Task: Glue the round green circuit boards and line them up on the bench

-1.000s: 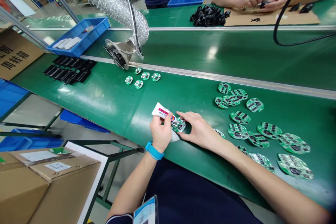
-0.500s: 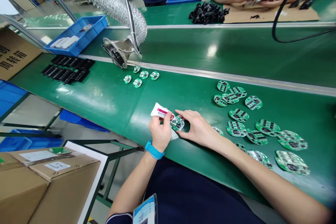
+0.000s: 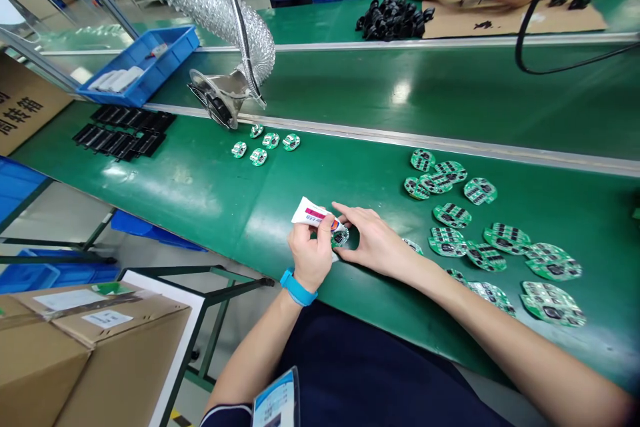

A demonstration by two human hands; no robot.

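My left hand pinches a soft white tube, fingers closed round it, nozzle on a small round green circuit board lying near the glossy green desk's near edge. My right hand steadies the board, fingertips spread against its rim.

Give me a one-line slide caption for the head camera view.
Left hand squeezes a small white tube onto a green circuit board steadied by the right hand.

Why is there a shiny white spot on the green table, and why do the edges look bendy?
Head view: the white spot is lamp glare on the glossy green belt; head view: the wide lens curves the metal rail and stretches the corners; head view: the left hand and tube look sharp.
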